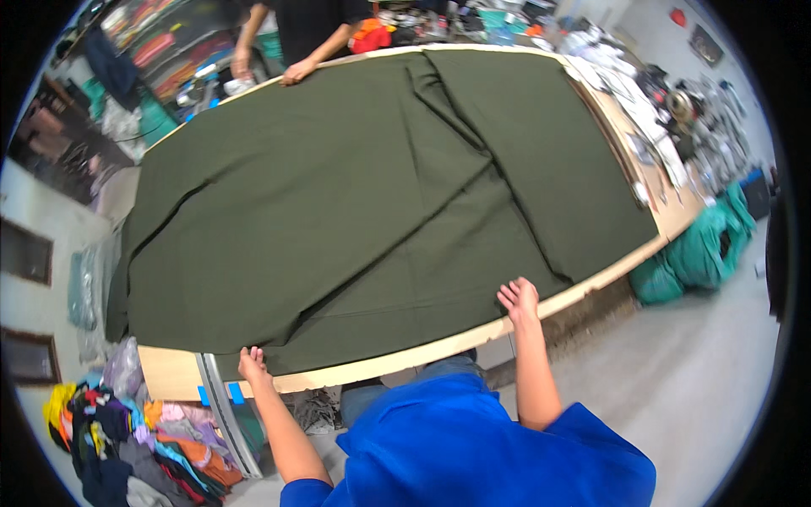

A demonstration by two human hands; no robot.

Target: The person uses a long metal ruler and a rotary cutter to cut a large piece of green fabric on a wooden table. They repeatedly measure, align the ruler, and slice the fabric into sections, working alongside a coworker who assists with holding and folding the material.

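Both hands, left (252,365) and right (519,299), press spread fingers flat on green cloth (380,194) at the worktop (169,372) edge; smoothing evenly outward should clear creases.

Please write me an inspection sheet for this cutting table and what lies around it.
Surface: long wooden table, almost wholly covered.
Job's things: dark green cloth spread flat, with long creases and an overlapped fold toward the right.
Clutter: metal ruler at the near left corner; papers and small tools along the right edge.
Hands: left hand and right hand rest open on the cloth's near edge; another person's hand presses the far edge.
Cables: nothing seen.
Surroundings: pile of coloured clothes on the floor at left; teal bundles at right.
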